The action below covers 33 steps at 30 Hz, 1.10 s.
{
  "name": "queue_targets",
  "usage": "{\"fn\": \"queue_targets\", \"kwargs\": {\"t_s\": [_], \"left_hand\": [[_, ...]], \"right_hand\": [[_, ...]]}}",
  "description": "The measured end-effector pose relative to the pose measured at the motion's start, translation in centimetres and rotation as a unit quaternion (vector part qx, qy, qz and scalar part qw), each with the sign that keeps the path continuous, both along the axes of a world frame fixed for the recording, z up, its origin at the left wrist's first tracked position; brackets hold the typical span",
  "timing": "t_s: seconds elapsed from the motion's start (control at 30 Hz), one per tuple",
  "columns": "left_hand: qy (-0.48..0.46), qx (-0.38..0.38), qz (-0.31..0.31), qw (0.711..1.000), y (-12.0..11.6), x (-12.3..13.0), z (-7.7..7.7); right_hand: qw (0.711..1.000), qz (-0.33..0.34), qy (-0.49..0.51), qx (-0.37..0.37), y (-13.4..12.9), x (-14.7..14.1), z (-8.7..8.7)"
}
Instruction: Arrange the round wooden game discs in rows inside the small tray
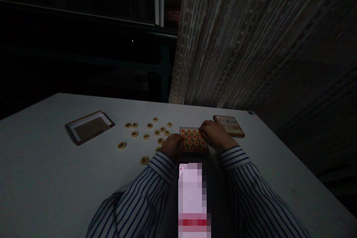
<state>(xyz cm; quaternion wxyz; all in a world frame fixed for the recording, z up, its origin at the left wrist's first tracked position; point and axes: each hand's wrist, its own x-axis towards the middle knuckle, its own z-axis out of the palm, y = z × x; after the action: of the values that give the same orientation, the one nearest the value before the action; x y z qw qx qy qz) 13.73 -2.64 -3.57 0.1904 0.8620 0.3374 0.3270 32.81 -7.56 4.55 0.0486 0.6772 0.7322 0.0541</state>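
A shallow box (194, 152) of Chinese chess pieces sits on the white table in front of me. Red-marked pieces (192, 142) fill it in rows, face up. Along its left side, my left hand (173, 146) is closed with curled fingers on the edge. My right hand (218, 134) grips the far right corner, its fingertips bent over the rim. Left of the box, several black-marked pieces (146, 136) lie loose, and one is partly hidden behind my left hand and sleeve. Dim light hides the exact finger contact.
An open lid or tray (79, 140) with a brown rim lies at the left of the white table (69, 182). A printed box cover (230, 125) lies beyond my right hand. A lit phone screen (192, 193), pixelated, is below the box. A string curtain (223, 44) hangs behind.
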Motion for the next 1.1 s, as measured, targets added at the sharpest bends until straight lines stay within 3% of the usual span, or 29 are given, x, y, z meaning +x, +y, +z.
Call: {"fn": "queue_targets", "kwargs": {"t_s": [1.1], "left_hand": [[-0.008,0.0,0.019,1.0,-0.07,0.14,-0.21]], "right_hand": [[1.0,0.006,-0.004,0.014,-0.09,-0.2,0.02]]}}
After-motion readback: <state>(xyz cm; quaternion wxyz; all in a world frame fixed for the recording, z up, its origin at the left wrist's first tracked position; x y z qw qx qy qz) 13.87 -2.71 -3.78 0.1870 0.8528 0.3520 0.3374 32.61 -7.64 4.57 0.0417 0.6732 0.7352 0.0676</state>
